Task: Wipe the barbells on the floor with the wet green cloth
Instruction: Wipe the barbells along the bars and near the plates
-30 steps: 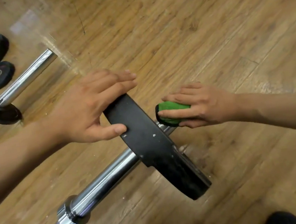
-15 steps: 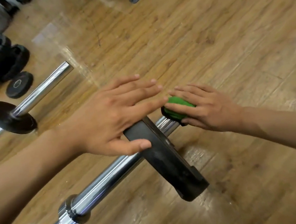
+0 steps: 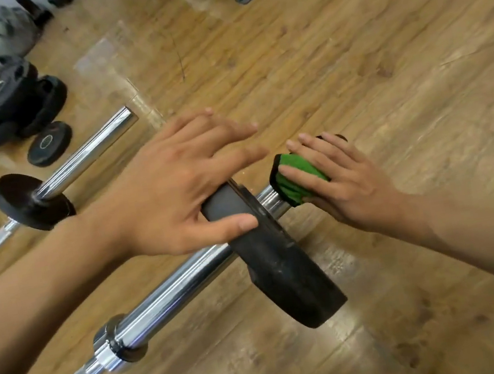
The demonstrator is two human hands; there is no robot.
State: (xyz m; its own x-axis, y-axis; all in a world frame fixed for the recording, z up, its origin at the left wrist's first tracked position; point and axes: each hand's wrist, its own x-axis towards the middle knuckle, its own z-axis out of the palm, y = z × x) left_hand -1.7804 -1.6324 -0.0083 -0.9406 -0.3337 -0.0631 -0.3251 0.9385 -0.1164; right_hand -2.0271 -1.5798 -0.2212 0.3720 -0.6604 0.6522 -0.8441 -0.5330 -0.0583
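2 barbells lie on the wooden floor [image 3: 345,42]. Work is on the near barbell [image 3: 172,292]; the far barbell [image 3: 88,153] lies up-left, untouched.

The left hand [image 3: 181,190] rests with straight fingers over the rim of the black plate [image 3: 285,274], thumb against its near face, bracing it and gripping nothing. The right hand [image 3: 342,181] cups the green cloth [image 3: 295,176] round the chrome sleeve just outboard of the plate (thumb hidden).

Step judged: wiping the sleeve end. The next move calls for drawing the cloth along and around the sleeve with the plate held steady, then the plate faces and the long shaft.
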